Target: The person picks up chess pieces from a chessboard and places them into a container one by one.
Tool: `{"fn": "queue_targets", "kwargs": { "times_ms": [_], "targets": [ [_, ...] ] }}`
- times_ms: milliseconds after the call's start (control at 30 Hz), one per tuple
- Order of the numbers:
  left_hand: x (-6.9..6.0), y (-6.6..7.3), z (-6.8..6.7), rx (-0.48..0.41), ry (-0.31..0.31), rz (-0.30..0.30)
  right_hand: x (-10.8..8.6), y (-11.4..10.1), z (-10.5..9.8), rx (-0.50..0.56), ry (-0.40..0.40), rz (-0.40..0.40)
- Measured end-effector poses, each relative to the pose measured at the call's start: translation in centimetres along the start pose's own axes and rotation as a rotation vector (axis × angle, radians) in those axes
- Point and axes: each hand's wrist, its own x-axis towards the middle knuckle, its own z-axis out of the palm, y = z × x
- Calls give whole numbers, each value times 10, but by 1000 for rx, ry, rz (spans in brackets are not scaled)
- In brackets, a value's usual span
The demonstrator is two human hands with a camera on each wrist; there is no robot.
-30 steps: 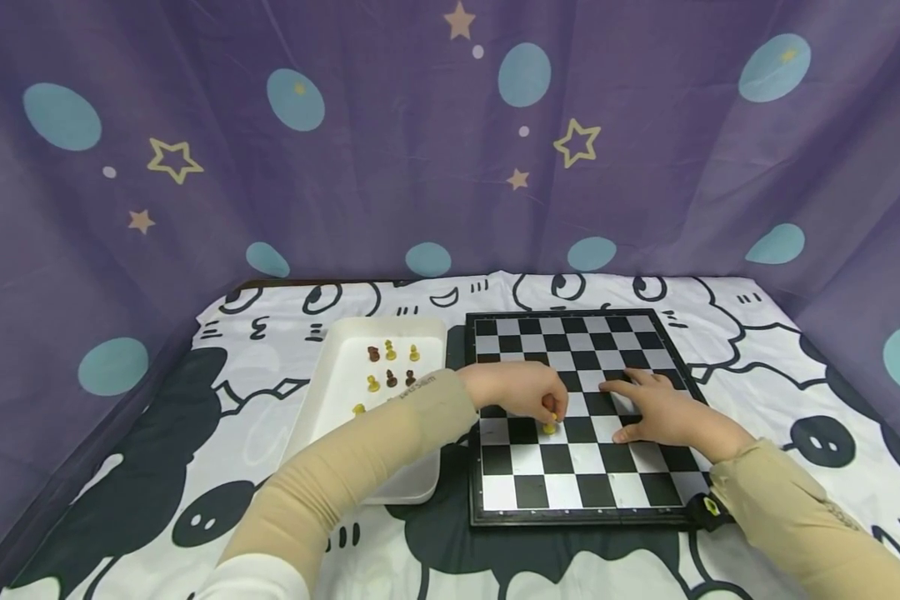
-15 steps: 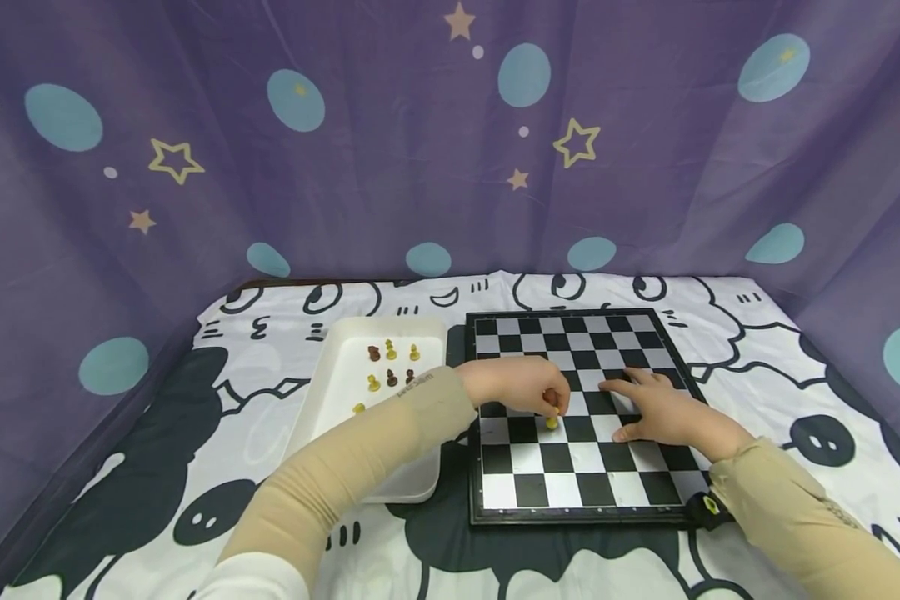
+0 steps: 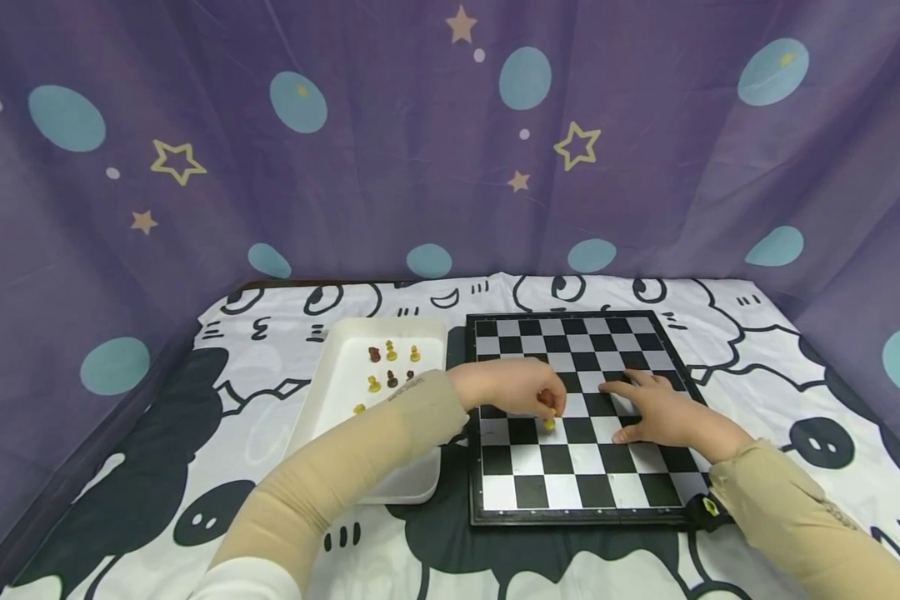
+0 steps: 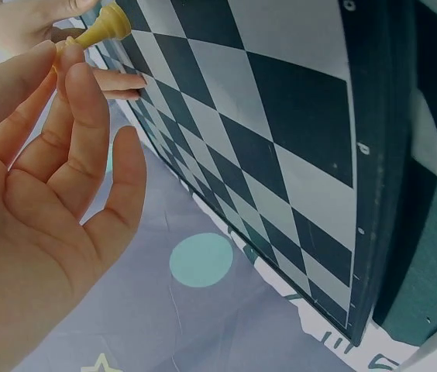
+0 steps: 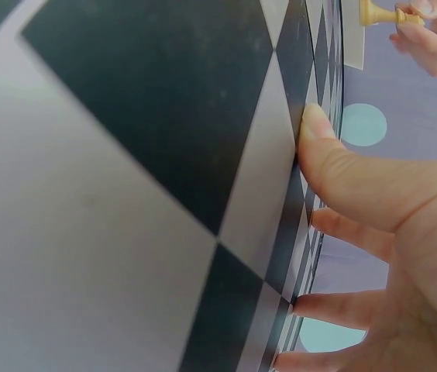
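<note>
Thumb and fingertips of my left hand (image 3: 512, 387) pinch a small yellow chess piece (image 3: 550, 424) by its narrow top. In the left wrist view the piece (image 4: 108, 25) has its round base pointing toward the chessboard (image 4: 304, 116). It hangs over the left middle part of the board (image 3: 526, 459); the right wrist view shows a gap under its base. My right hand (image 3: 667, 412) rests on the right side of the board with fingers spread. In the right wrist view its thumb and fingertips touch the squares.
Left of the board stands a white tray (image 3: 345, 371) holding several yellow and brown chess pieces (image 3: 392, 378). My left forearm passes over part of it. A small black and yellow object (image 3: 710, 507) lies by the board's near right corner. A purple curtain (image 3: 390, 125) hangs behind.
My left hand shifts slightly right and then back left over the same squares, still pinching the yellow chess piece. My right hand stays in place on the board.
</note>
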Motion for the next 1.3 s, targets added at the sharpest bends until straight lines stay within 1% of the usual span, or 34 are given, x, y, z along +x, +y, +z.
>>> {"fn": "queue_targets", "kwargs": {
  "times_ms": [100, 233, 467, 633, 767, 933, 1133, 1300],
  "targets": [
    [-4, -2, 0, 10, 9, -10, 0, 0, 0, -7, 1, 6],
    [-11, -3, -1, 19, 17, -5, 0, 0, 1, -15, 8, 8],
    [-21, -7, 0, -7, 26, -18, 0, -1, 1, -5, 9, 6],
    [-27, -8, 0, 27, 31, -38, 0, 0, 2, -9, 13, 2],
    [-32, -10, 1, 61, 37, -39, 0, 0, 1, -13, 14, 5],
    [-38, -13, 1, 56, 49, -40, 0, 1, 2, -12, 13, 10],
    [-47, -16, 1, 70, 63, -53, -1, 0, 2, -10, 14, 6],
    [-55, -19, 0, 63, 71, -62, 0, 0, 1, -14, 13, 7]
  ]
}}
